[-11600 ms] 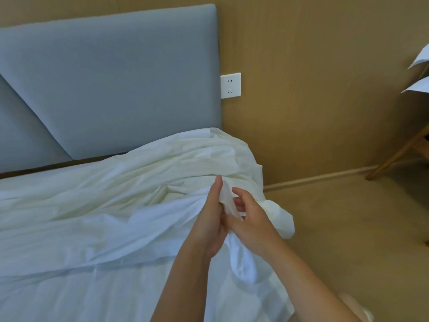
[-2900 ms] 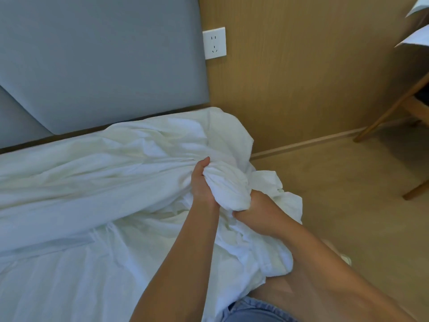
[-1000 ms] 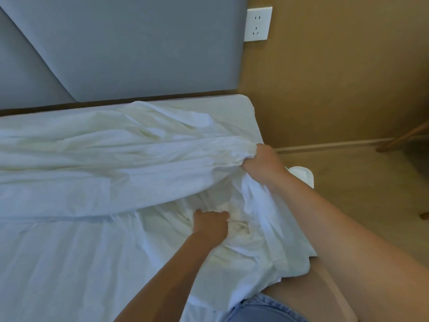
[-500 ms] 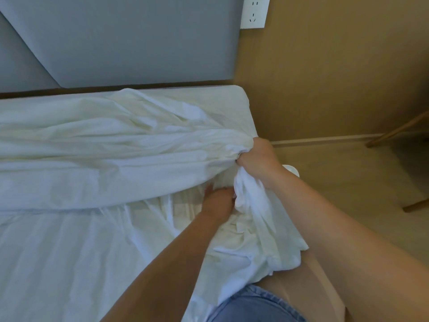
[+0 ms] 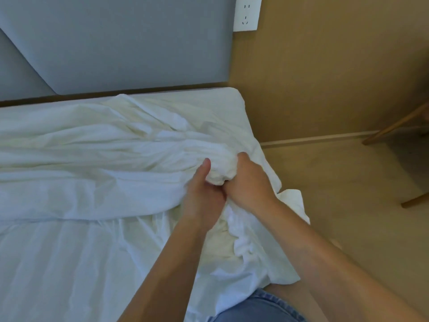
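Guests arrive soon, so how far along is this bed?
Early to midway, I'd judge. Done: the mattress corner by the headboard is covered, and the near bedding lies fairly flat. In hand: the left hand and right hand both grip a bunched wad of white sheet at the bed's edge. Left: that sheet lies crumpled across the bed, its loose end hanging off the side; it needs spreading and smoothing.

A grey padded headboard (image 5: 116,43) has a slanted seam across its left part. Just right of the headboard's top corner, a white socket (image 5: 247,13) sits on the tan wall (image 5: 325,66). Further right of the headboard and lower, a pale skirting strip (image 5: 313,138) meets the tan floor (image 5: 348,194), where slanted wooden furniture legs (image 5: 394,125) stand.
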A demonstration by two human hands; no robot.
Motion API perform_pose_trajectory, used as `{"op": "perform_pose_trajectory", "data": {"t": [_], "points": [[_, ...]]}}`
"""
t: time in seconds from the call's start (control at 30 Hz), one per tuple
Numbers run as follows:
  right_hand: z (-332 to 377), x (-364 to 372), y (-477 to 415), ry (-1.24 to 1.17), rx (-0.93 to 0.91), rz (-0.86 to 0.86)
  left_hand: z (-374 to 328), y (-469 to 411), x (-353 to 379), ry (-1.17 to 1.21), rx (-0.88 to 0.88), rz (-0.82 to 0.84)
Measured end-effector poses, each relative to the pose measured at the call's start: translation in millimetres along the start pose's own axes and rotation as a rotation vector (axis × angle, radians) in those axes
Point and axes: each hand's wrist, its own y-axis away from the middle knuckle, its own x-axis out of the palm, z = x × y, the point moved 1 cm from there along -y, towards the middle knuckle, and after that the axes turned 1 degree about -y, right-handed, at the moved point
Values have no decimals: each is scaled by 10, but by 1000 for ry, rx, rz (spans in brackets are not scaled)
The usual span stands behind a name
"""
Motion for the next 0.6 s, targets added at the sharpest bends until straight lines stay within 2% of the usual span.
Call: {"op": "perform_pose_trajectory", "data": {"t": [0.13,0.23,0.3,0.33,0.4,0.43,0.47,0.5,0.6], "points": [[4,25,162,18,-91,111,-68,-201,223,-189,-211,-161],[-91,-201,136,3,-184,280,-67,-305,223,-115,-231,-104],[-133,-298,198,-263,-165,331,-102,-302,216,-22,-258,42],[-129,-316,232,-483,-128,261,-121,-284,221,14,-272,110],[-164,-294,195,-755,-37,-74,-134,-265,189,88,-254,180],[-193,-278,129,-778,23,-226,-132,-263,143,137,-214,198],[-216,-267,46,-744,84,-289,-131,-242,102,180,-179,226],[-228,-263,-35,-671,124,-224,-136,-212,71,205,-168,257],[-285,-147,-158,-427,109,305,-99,-127,7,223,-261,277]]}}
